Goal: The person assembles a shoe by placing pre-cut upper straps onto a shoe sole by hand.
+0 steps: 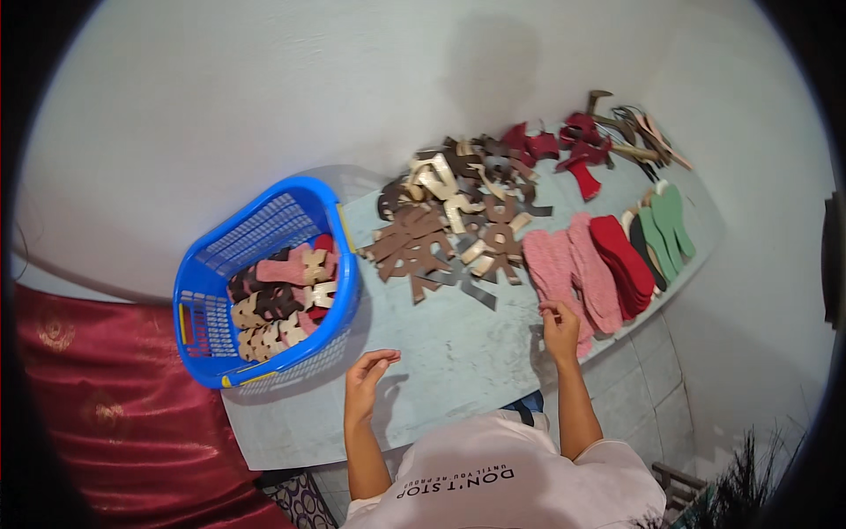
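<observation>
My left hand (pixel 365 381) hovers above the near part of the table, between the basket and my body. Its fingers are stretched out, the thumb a little apart, and nothing shows in them. At the near end of the pink fuzzy shoe soles (pixel 552 263), my right hand (pixel 560 331) has thumb and fingertips pinched together, closed on the edge of a pink sole. The hand hides part of that pile. Red soles (pixel 621 269) lie directly to the right of the pink ones, with green soles (pixel 672 220) farther right.
A blue plastic basket (pixel 196 256) on the left holds sandal pieces with straps. Brown, cream and black strap pieces (pixel 410 238) are heaped mid-table, with dark red straps (pixel 582 141) behind. Hand tools (pixel 634 137) lie at the far right corner. Red cloth (pixel 115 388) hangs at left.
</observation>
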Available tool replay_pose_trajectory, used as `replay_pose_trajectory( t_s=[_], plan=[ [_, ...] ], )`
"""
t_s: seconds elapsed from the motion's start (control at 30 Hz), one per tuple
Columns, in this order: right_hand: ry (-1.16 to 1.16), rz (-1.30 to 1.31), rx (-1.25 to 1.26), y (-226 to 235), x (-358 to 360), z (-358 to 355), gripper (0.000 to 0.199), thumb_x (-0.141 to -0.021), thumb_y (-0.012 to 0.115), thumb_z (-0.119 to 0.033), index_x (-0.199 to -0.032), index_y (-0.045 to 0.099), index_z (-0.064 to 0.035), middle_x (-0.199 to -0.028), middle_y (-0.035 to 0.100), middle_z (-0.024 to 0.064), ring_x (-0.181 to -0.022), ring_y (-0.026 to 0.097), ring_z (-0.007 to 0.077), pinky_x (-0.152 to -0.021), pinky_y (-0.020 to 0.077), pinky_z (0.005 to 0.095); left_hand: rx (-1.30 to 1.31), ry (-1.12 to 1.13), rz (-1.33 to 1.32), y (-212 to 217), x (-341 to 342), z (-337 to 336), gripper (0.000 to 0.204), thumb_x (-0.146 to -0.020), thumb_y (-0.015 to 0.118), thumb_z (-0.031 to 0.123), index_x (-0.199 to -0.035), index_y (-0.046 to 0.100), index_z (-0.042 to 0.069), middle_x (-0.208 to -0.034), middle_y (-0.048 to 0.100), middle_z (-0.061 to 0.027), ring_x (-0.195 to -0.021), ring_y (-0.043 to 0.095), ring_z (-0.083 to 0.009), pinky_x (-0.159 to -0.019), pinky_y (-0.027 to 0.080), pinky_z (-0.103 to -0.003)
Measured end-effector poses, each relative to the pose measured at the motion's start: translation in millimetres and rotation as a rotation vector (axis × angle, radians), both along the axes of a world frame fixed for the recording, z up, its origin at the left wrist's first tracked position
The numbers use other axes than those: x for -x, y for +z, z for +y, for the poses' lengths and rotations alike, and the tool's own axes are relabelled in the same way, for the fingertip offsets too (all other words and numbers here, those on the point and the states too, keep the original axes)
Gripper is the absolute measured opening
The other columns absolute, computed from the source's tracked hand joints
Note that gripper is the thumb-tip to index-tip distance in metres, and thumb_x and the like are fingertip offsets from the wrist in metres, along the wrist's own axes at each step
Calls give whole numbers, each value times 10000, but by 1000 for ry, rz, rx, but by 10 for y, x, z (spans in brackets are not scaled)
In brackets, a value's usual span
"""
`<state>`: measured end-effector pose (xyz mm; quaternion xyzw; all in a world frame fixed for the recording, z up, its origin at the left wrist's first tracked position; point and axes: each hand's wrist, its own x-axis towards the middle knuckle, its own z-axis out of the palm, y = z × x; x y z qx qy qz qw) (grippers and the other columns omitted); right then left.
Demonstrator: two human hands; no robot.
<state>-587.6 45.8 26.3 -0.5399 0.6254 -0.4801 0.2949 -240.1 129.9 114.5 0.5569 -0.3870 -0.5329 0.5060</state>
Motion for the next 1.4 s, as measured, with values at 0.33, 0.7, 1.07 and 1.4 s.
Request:
replay_pose_trajectory(
  t_s=[0.33, 0.7, 1.07, 1.4],
  plan=[
    [-178, 202, 132, 469, 1448, -125, 129, -733, 557, -8, -849, 612, 4, -812, 607, 110, -731, 579, 249, -664, 465, 327, -61, -329, 59, -391, 1733, -678, 216, -864, 544, 118, -1016, 603, -25, -997, 638, -119, -963, 598, -204, -878, 424, -317],
    [-30, 648, -49, 466, 2218, -553, 491, -633, 715, -126, -1079, 555, 1, -1044, 511, 181, -1005, 454, 339, -877, 380, 429, -132, -437, 111, -509, 2923, -967, 211, -873, 519, 78, -1040, 592, -30, -1028, 623, -111, -981, 584, -189, -895, 419, -300],
    [75, 360, 202, 877, 2118, -587, 389, -645, 667, -63, -1001, 525, -1, -973, 518, 168, -944, 511, 346, -840, 410, 406, -190, -360, 192, -506, 3164, -1082, 339, -883, 537, 194, -1170, 520, 14, -1124, 595, -111, -1052, 560, -186, -904, 403, -315],
    [1005, 183, 7, 686, 1347, -392, 505, -727, 684, -215, -1157, 494, -32, -999, 545, 153, -918, 551, 323, -795, 446, 385, -174, 273, 683, -788, 3039, -1218, 451, -896, 532, 312, -1199, 425, -4, -1112, 561, -214, -987, 579, -302, -828, 499, -408]
  ],
)
